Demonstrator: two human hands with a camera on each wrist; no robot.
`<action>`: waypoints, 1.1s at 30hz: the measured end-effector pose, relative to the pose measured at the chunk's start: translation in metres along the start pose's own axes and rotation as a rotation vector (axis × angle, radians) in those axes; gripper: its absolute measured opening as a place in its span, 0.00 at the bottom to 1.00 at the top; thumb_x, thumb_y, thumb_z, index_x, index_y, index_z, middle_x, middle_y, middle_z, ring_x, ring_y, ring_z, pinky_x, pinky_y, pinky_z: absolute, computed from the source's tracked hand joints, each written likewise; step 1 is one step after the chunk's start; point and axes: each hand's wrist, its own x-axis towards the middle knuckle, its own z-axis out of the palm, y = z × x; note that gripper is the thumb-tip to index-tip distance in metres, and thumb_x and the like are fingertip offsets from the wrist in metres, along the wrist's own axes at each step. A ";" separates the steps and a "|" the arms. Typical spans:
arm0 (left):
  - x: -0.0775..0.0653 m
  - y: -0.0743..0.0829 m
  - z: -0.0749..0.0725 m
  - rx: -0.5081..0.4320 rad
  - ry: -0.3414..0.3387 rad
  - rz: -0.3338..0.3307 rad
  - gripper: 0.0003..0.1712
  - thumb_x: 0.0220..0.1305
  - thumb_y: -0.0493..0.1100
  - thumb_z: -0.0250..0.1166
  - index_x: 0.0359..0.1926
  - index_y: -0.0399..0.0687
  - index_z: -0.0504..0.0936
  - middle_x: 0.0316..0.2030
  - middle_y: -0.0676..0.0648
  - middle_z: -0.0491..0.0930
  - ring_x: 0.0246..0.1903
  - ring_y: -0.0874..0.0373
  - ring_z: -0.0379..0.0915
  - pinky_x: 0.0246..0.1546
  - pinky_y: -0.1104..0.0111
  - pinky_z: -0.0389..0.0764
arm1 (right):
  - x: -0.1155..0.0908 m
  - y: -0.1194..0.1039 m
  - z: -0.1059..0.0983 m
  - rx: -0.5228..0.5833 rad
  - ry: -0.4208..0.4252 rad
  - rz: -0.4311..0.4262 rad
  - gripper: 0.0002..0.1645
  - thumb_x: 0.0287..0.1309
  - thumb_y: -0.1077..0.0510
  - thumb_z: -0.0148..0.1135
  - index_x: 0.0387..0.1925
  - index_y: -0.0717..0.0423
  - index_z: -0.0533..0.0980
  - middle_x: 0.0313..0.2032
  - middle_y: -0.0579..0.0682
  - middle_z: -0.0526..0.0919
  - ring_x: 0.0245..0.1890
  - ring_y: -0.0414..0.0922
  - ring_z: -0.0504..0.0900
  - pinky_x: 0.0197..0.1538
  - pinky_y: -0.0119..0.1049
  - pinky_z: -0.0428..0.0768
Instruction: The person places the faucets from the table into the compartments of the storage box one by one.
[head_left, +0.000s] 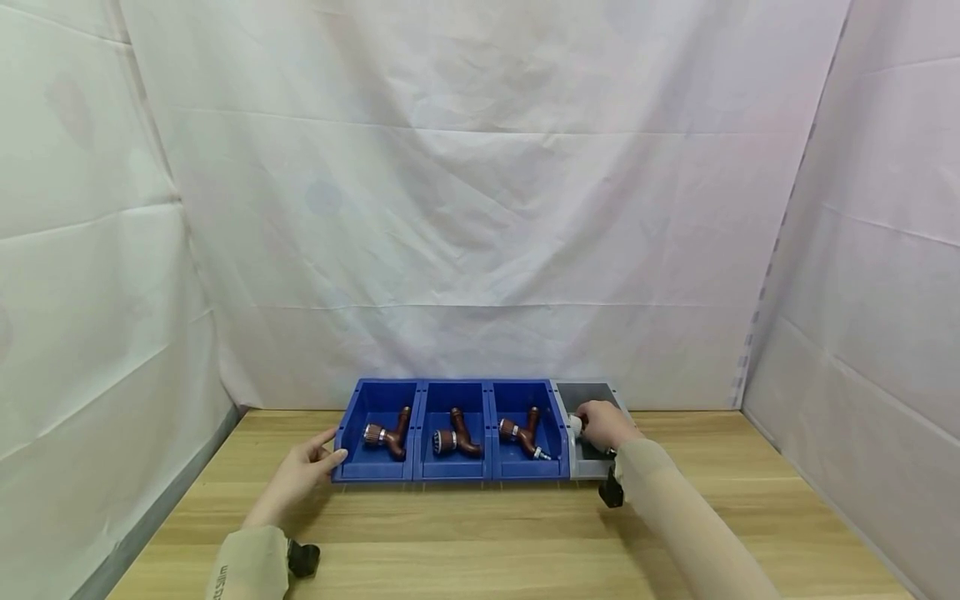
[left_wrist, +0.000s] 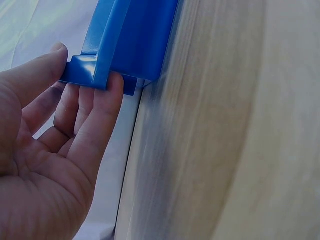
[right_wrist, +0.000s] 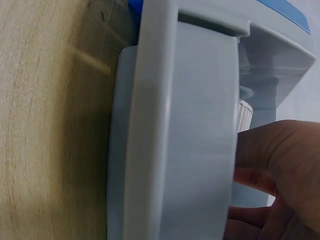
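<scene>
My left hand (head_left: 300,471) grips the left wall of the leftmost blue bin (head_left: 375,473), thumb on the rim and fingers beneath it in the left wrist view. My right hand (head_left: 609,425) reaches down into the grey bin (right_wrist: 200,125) at the right end of the row. Its curled fingers hold a white fitting with a ribbed end (right_wrist: 244,116), mostly hidden by the hand and the bin's front wall. In the head view, a bit of white shows left of the fingertips.
Two more blue bins (head_left: 453,473) stand between the end bins. Each blue bin holds one brown branched pipe fitting (head_left: 393,443) with a ribbed end. The fitting in the third bin (head_left: 525,433) also has a metal nozzle. White cloth (head_left: 480,208) encloses the wooden table (head_left: 465,533).
</scene>
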 end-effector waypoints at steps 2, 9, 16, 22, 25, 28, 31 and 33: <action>0.000 0.000 0.000 0.000 -0.001 0.000 0.37 0.68 0.44 0.62 0.69 0.29 0.60 0.26 0.46 0.71 0.22 0.58 0.66 0.23 0.69 0.70 | 0.000 0.001 0.001 -0.004 0.001 0.000 0.09 0.54 0.72 0.59 0.32 0.58 0.80 0.26 0.48 0.76 0.26 0.45 0.70 0.32 0.41 0.70; 0.000 0.001 0.000 -0.001 0.000 -0.010 0.37 0.68 0.46 0.63 0.69 0.29 0.60 0.27 0.46 0.70 0.22 0.58 0.65 0.23 0.69 0.70 | 0.003 0.003 0.004 0.004 -0.002 0.019 0.09 0.54 0.71 0.59 0.32 0.57 0.81 0.26 0.47 0.77 0.26 0.45 0.71 0.32 0.41 0.70; -0.001 0.004 0.000 0.017 0.007 0.008 0.36 0.68 0.44 0.62 0.69 0.30 0.61 0.26 0.46 0.71 0.21 0.56 0.66 0.21 0.69 0.68 | 0.005 0.006 0.005 -0.002 -0.005 0.018 0.09 0.55 0.71 0.59 0.33 0.57 0.81 0.27 0.48 0.78 0.26 0.45 0.71 0.32 0.42 0.71; -0.001 0.003 0.001 0.021 0.010 0.004 0.36 0.68 0.45 0.62 0.69 0.30 0.61 0.26 0.46 0.71 0.21 0.56 0.65 0.21 0.69 0.68 | 0.005 0.007 0.006 -0.007 -0.004 0.010 0.09 0.55 0.70 0.59 0.35 0.57 0.81 0.29 0.49 0.79 0.27 0.45 0.72 0.32 0.42 0.72; -0.001 0.003 0.001 0.023 0.012 0.005 0.37 0.68 0.46 0.63 0.69 0.30 0.61 0.26 0.46 0.72 0.22 0.57 0.65 0.21 0.69 0.68 | 0.004 0.007 0.006 -0.007 0.002 -0.002 0.09 0.55 0.70 0.60 0.35 0.58 0.81 0.29 0.49 0.79 0.27 0.45 0.72 0.32 0.43 0.72; -0.001 0.002 0.001 0.018 0.012 0.008 0.37 0.67 0.46 0.63 0.69 0.30 0.61 0.26 0.46 0.71 0.21 0.57 0.65 0.21 0.69 0.68 | 0.003 0.006 0.005 -0.007 0.005 -0.006 0.09 0.55 0.70 0.60 0.35 0.58 0.81 0.29 0.49 0.79 0.27 0.45 0.72 0.32 0.43 0.72; -0.001 0.001 0.001 0.010 0.010 0.009 0.37 0.67 0.46 0.63 0.69 0.30 0.62 0.26 0.46 0.71 0.21 0.58 0.65 0.21 0.69 0.68 | 0.003 0.005 0.005 -0.010 0.003 -0.006 0.09 0.56 0.70 0.59 0.35 0.58 0.81 0.29 0.50 0.79 0.27 0.45 0.72 0.33 0.43 0.72; -0.001 0.001 0.001 0.006 0.008 0.007 0.37 0.67 0.46 0.63 0.69 0.30 0.61 0.26 0.46 0.71 0.21 0.58 0.65 0.21 0.69 0.69 | 0.004 0.005 0.005 -0.017 0.001 -0.005 0.09 0.56 0.70 0.59 0.35 0.58 0.81 0.29 0.50 0.79 0.27 0.45 0.72 0.33 0.43 0.72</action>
